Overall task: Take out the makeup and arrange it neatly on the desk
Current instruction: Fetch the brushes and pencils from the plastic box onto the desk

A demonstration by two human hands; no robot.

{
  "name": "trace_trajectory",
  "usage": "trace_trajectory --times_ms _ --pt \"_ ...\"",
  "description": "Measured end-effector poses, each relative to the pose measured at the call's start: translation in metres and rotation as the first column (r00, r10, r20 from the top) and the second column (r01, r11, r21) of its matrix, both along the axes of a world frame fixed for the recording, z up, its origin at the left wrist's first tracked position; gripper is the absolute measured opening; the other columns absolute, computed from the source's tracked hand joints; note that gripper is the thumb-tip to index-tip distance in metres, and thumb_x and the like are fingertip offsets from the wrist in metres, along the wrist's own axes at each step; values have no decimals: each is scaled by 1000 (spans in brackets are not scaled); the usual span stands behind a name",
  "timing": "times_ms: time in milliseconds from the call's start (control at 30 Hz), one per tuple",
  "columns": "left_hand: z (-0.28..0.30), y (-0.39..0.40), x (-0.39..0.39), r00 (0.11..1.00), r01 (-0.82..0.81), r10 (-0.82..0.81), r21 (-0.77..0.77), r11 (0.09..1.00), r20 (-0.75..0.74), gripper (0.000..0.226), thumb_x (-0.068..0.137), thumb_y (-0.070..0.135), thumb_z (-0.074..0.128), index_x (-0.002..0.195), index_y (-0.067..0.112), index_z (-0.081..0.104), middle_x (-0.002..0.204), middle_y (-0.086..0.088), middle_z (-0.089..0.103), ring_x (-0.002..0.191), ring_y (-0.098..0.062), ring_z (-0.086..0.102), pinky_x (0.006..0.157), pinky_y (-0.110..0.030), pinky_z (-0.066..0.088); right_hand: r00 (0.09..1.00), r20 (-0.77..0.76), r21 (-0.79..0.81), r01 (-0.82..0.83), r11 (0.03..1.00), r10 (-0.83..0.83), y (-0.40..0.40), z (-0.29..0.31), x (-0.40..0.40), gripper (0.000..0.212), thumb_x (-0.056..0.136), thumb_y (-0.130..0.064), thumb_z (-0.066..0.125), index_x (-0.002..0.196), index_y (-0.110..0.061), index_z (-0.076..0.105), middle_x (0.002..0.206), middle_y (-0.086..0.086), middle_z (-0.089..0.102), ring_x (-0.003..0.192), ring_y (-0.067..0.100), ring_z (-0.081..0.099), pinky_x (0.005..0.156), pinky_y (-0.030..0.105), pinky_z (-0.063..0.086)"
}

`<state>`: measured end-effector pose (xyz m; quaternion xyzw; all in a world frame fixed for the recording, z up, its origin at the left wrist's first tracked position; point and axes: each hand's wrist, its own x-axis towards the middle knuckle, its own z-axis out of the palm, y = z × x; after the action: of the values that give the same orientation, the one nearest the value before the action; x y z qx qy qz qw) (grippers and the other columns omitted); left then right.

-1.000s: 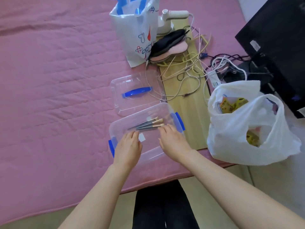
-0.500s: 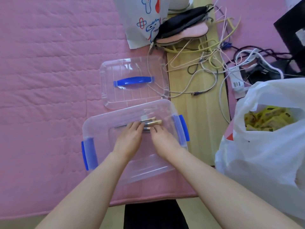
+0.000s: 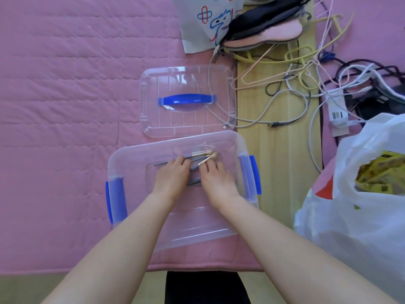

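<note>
The makeup brushes (image 3: 197, 157) lie in a loose bundle on the floor of the clear storage box (image 3: 131, 159), their pale tips pointing toward its right blue latch (image 3: 254, 174). Nothing from the box looks to be set out on the desk yet, so the task seems near its start.

To lift the brushes cleanly, it would help to gather the dark handles together first, so that none roll away across the smooth plastic, then close the fingers round the whole bundle and raise it straight up past the box rim.

Both hands are inside the box, palms down. The left hand (image 3: 172, 178) rests its fingertips on the handles. The right hand (image 3: 215, 179) touches the brushes just behind the pale tips. Fingers on both look gently bent, but whether either already grasps a brush cannot be told, as the hands hide the contact.

Beyond the box lies its clear lid (image 3: 188, 126) with a blue handle; right of the box sits a white plastic bag (image 3: 350, 216).
</note>
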<state>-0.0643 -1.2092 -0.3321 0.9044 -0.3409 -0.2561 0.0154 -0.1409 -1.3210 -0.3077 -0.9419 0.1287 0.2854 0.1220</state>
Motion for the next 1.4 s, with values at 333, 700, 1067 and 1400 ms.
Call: trace_trajectory --times_ms 333,700,1067,1400 --pt "6 2 3 995 95 -93 -48 994 48 16 82 5 61 98 3 60 93 -15 61 86 -34 61 56 -40 46 984 -3 -73 -180 981 180 -2 -13 10 30 95 -8 33 121 -8 47 126 12 52 126 36 42 98 46 38" --pt "16 19 18 961 -108 108 12 994 -257 15 89 2 39 87 15 32 97 -18 57 90 -35 50 70 -42 32 967 -188 51 -164 985 170 2 -10 -1 37 90 -5 45 127 -5 46 127 17 51 120 34 47 96 43 40" --pt "-12 5 20 997 46 -50 63 997 61 18 95 29 48 112 23 53 102 -2 66 92 -31 64 60 -34 40 958 -145 42 -244 969 247 8 -17 -2 31 95 -4 34 123 1 47 126 18 50 119 35 49 92 43 40" --pt "16 16 15 999 33 -33 217 976 -3 18 89 21 45 104 12 48 104 -5 64 90 -31 64 65 -31 34 948 -186 22 -259 966 258 1 -9 -1 31 94 -4 36 123 -2 47 127 17 51 122 34 44 94 44 39"
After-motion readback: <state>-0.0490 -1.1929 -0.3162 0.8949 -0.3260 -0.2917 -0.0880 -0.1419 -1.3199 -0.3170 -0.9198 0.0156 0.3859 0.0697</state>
